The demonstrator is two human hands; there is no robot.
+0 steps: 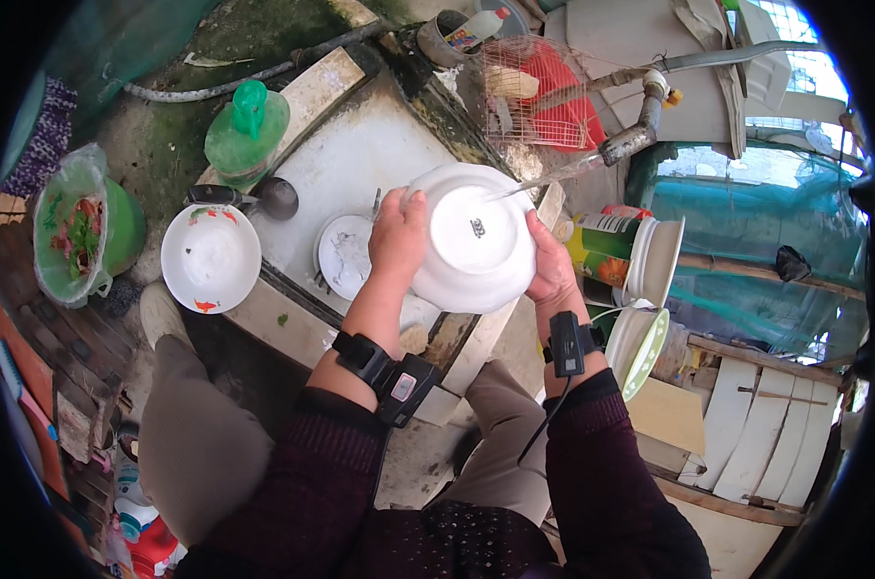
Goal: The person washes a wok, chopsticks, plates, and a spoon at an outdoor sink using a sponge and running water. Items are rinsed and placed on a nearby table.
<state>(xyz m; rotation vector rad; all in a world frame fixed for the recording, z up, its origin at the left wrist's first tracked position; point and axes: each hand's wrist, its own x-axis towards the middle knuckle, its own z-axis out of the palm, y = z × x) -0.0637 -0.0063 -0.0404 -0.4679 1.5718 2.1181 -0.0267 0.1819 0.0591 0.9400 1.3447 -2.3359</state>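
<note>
Between my two hands is a white plate [473, 239], its underside with a foot ring and a small dark mark facing up. My left hand [399, 235] grips its left rim, thumb on the underside. On the right rim is my right hand [549, 257], its fingers partly hidden by the plate. Water from a metal tap pipe [629, 141] runs onto the plate's underside. Below lies a shallow white basin [379, 123] with a small white dish [347, 253] and a dark-handled ladle [276, 199]. A white bowl with red patterns [211, 259] rests at the basin's left edge.
A green lidded container [247, 134] stands on the basin's rim. At the left is a green bucket [122, 224] lined with plastic, holding scraps. A wire cage [531, 94] lies behind the basin. Stacked containers [625, 253] stand on the right, near my right forearm.
</note>
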